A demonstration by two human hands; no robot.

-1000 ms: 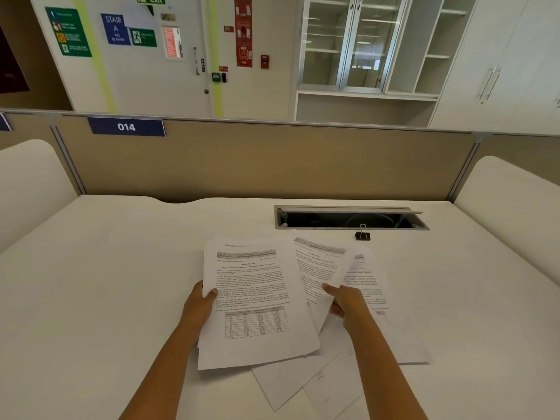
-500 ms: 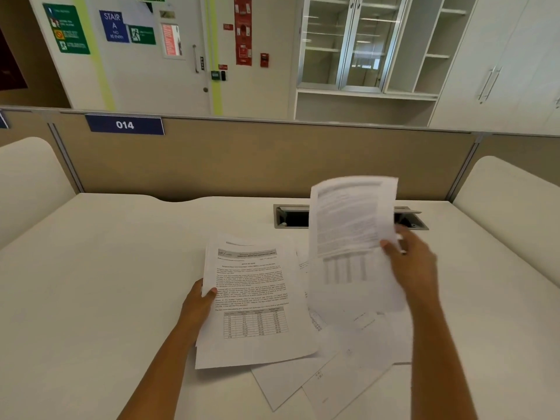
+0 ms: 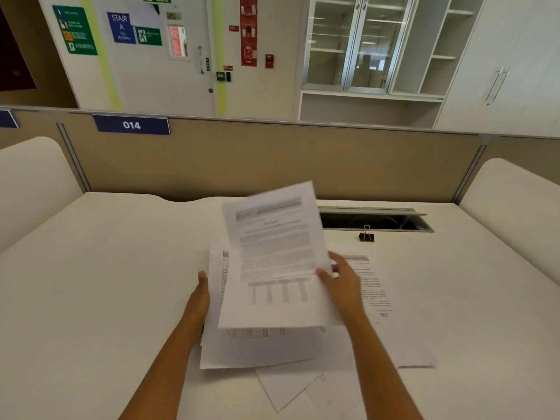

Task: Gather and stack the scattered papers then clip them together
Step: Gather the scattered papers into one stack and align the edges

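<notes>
Right hand [image 3: 342,278] pinches a blurred sheet [image 3: 275,256]; left hand [image 3: 201,294] grips the stack's [image 3: 257,347] edge.

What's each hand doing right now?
Left hand: closed on the stack's left edge.
Right hand: pinching a lifted sheet over it.

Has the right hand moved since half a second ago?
Yes. The right hand carried its sheet leftward, away from the cable slot, over the left-hand pile.
</notes>
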